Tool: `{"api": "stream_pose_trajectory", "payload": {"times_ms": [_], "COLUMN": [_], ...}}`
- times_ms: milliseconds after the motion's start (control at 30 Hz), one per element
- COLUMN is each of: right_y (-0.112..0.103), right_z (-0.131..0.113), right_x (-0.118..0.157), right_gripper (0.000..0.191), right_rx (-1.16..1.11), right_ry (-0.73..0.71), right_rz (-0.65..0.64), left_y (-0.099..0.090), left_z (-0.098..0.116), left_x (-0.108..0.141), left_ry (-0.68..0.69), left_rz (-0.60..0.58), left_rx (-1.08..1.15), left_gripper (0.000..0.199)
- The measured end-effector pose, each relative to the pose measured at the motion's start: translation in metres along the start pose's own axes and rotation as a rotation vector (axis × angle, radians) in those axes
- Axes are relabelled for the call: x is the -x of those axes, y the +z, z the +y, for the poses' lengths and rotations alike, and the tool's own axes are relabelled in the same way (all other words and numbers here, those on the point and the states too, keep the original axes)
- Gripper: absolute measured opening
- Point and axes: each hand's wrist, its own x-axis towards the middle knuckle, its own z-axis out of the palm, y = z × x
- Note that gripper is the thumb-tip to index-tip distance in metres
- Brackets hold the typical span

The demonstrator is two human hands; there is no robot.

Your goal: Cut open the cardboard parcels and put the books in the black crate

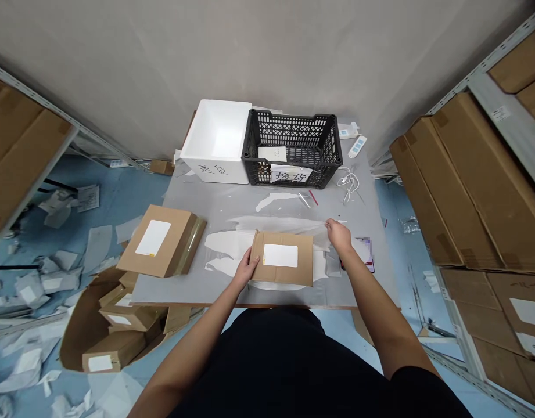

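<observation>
A flat brown cardboard package [282, 276] with a white label lies near the table's front edge. My left hand [247, 268] grips its left side, thumb on top. Translucent white plastic wrapping [267, 223] spreads behind and under the package. To the right, my right hand [338, 235] is closed, with its fingertips pinching the wrapping's right end. A larger cardboard box [162, 241] with a white label and shiny tape along its side sits at the table's left.
A white foam box [217, 139] and a black crate [293, 119] stand at the table's back. A white cable [349, 183], power strips [357, 146] and a phone-like item [363, 252] lie right. A large carton [78, 325] of boxes stands front left; shelves flank both sides.
</observation>
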Motion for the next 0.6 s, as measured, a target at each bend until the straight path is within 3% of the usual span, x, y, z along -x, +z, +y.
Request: {"api": "stream_pose_trajectory", "payload": {"times_ms": [167, 367, 500, 600], "right_y": [-0.008, -0.044, -0.065, -0.082], "right_z": [0.014, 0.040, 0.058, 0.086], "right_x": [0.011, 0.021, 0.079, 0.149], "right_gripper": [0.031, 0.039, 0.034, 0.038], "right_rx": [-0.044, -0.131, -0.318, -0.375], "right_ry": [0.137, 0.280, 0.290, 0.443], "right_rz": [0.044, 0.191, 0.329, 0.502], "left_y": [0.000, -0.003, -0.004, -0.003], "left_z": [-0.004, -0.008, -0.008, -0.003], "left_x": [0.005, 0.007, 0.005, 0.005], "left_ry": [0.058, 0.069, 0.093, 0.108], "left_rz": [0.024, 0.022, 0.026, 0.029], "left_rx": [-0.074, -0.072, -0.090, -0.120], "left_gripper": [0.073, 0.072, 0.069, 0.068]}}
